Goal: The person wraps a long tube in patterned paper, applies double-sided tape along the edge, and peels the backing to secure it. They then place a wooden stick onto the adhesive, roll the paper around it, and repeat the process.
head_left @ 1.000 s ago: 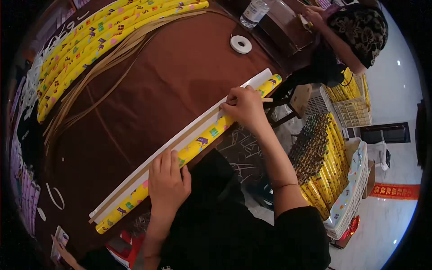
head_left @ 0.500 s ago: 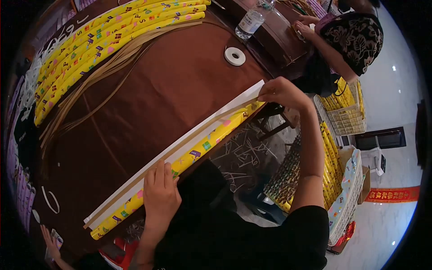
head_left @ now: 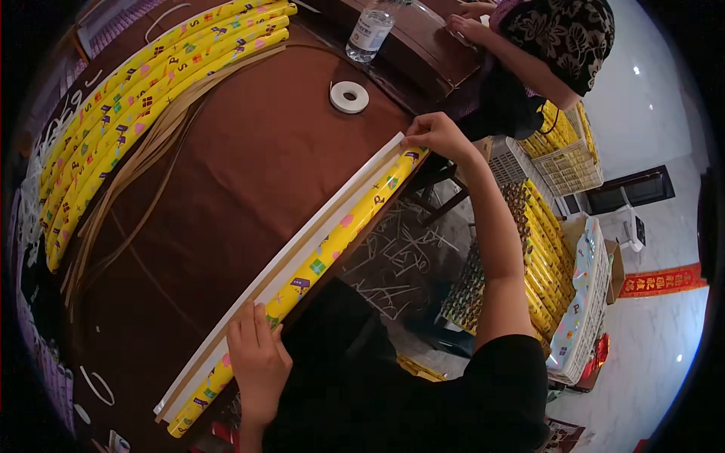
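A long roll of yellow printed wrapping paper [head_left: 346, 220] lies diagonally along the table edge, its white underside [head_left: 302, 235] showing as a narrow margin. A flat brown paper strip [head_left: 288, 272] runs lengthwise between the margin and the rolled part. My left hand [head_left: 259, 359] rests on the near half of the roll, fingers stretched out over the strip and the yellow paper. At the far end my right hand [head_left: 439, 137] pinches the end of the brown strip against the paper's corner; the fingertips partly hide it.
Finished yellow rolls [head_left: 162, 75] and loose brown strips [head_left: 143, 162] lie at the left. A white tape roll [head_left: 349, 97] and a water bottle [head_left: 370, 34] stand farther back. Another person's hand [head_left: 470, 29] works at the top right. Crates of rolls [head_left: 570, 162] stand right; scraps [head_left: 400, 253] litter the floor.
My right hand has brought the strip's far end down straight along the paper, and the white margin there is narrower. The left hand still rests on the roll. The whole view has shifted.
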`<state>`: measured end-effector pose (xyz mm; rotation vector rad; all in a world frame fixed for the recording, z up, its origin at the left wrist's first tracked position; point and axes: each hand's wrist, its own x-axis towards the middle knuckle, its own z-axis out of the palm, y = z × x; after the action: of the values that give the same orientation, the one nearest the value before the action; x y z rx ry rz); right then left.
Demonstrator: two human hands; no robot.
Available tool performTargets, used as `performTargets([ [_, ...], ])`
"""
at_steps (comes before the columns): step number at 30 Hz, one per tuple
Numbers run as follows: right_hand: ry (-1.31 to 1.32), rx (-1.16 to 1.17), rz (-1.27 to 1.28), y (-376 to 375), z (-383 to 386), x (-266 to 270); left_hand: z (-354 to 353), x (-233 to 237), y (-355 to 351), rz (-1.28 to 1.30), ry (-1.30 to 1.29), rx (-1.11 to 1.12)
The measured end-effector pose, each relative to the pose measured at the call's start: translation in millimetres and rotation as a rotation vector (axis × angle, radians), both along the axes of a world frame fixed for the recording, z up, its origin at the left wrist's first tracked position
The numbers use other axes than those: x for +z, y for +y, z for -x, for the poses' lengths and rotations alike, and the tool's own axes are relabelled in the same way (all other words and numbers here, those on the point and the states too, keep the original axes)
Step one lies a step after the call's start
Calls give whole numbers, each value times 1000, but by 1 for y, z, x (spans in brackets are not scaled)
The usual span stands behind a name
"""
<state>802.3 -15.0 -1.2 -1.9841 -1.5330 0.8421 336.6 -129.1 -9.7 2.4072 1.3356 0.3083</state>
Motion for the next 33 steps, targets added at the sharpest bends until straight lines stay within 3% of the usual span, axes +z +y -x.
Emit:
performTargets([
  [12, -137, 54, 47, 16, -2, -8, 0, -1, -1, -39, 31, -3],
  [14, -335, 60, 121, 18, 1, -1, 0, -2, -1, -39, 32, -4],
  [17, -383, -48, 94, 22, -4, -3, 1, -8, -2, -91, 23, -5],
  [18, -230, -73, 204, 23, -5, 0, 1, -11, -3, -140, 12, -4],
  [21, -208, -94, 264, 27, -10, 1, 2, -18, -6, -159, -28, 23],
  [25, -154, -90, 131, 23, -19, 6, 3, -17, -4, -253, 20, 0],
  [27, -582, -124, -236, 22, -41, -14, 5, -21, -4, -272, 12, 18],
  [29, -309, -221, -438, 3, 54, 27, 5, -21, -3, -323, -14, -4],
  [31, -302, 148, -609, -8, 91, 22, 5, -23, -4, -354, -20, 6],
  [32, -187, 318, -546, -16, 123, 25, 5, -24, -5, -385, -40, -4],
  [33, -250, 493, -495, -22, 147, 26, 6, -24, -5, -385, -29, 2],
])
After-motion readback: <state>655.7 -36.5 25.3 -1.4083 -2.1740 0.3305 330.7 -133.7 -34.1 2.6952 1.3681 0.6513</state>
